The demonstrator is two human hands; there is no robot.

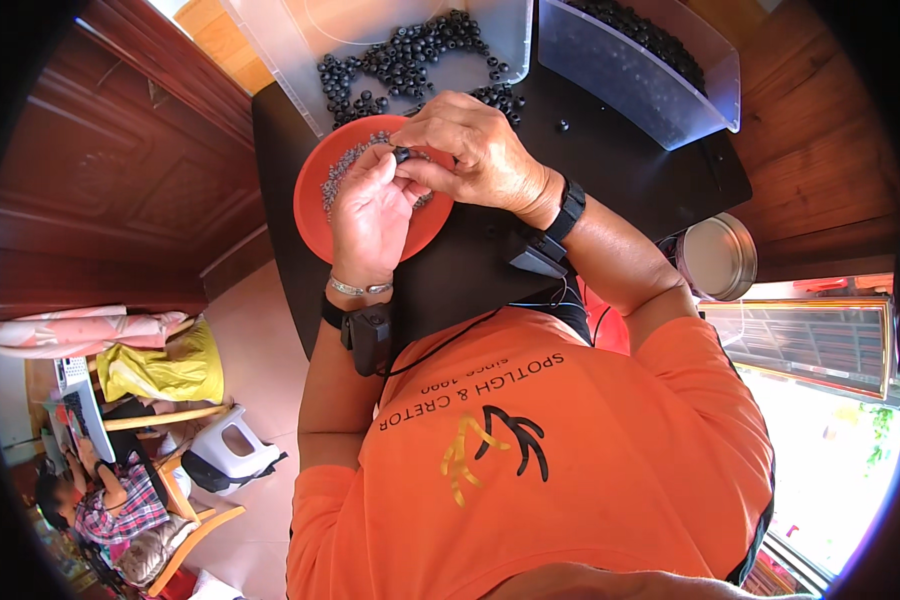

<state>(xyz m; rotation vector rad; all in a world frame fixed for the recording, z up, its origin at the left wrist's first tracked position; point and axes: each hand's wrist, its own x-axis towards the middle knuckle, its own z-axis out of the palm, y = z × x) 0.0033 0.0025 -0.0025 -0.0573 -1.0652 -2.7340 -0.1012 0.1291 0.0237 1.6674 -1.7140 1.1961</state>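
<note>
My left hand [368, 215] and my right hand [475, 145] meet above a red-orange bowl [313, 205]. A small round black piece [402, 155] is pinched where their fingertips come together. Small grey pieces [342, 172] lie in the bowl, partly hidden under my hands. Just beyond the bowl, a clear plastic box [515, 40] holds many loose black pieces [410, 60] of a similar rounded shape, some showing a hole. My fingers cover part of the held piece, and I cannot tell whether a grey piece is with it.
A second clear box [635, 75] filled with black pieces stands at the far right of the dark table [450, 275]. One loose black piece [562, 125] lies near it. A round metal tin [718, 255] is beyond the right edge. Another person [120, 505] sits at lower left.
</note>
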